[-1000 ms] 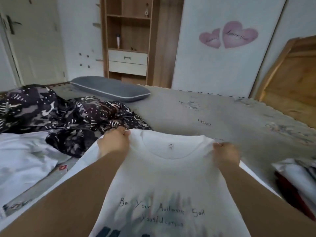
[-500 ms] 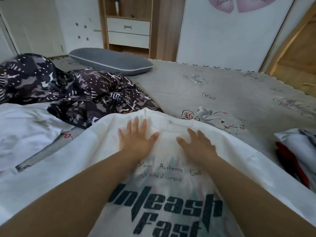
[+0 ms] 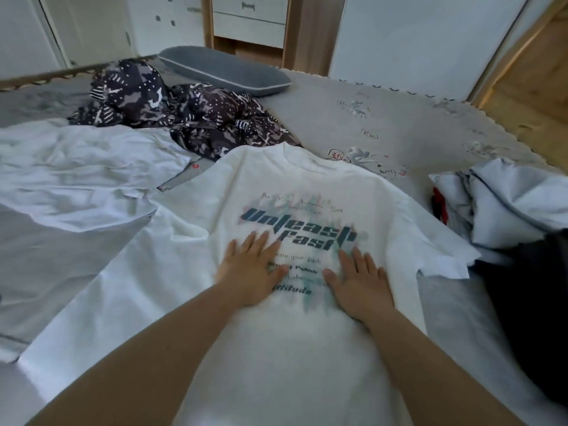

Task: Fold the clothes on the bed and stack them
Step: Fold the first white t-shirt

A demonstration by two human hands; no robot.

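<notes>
White printed tee [image 3: 301,179] spread flat, print up, on grey bed [image 3: 384,118], collar twd far side. L hand [image 3: 250,272] + R hand [image 3: 359,282] both flat on print, fingers straight, gripping nothing. White garment [image 3: 80,167] crumpled to left; dark patterned garment [image 3: 190,115] beyond; grey pillow [image 3: 224,70] at back. Clothes stack [image 3: 507,198] to right.

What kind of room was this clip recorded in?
Most likely a home bedroom: a bed with a grey embroidered bedspread, a grey oblong pillow at its far side, and a wooden cabinet with white drawers against the wall.
</notes>
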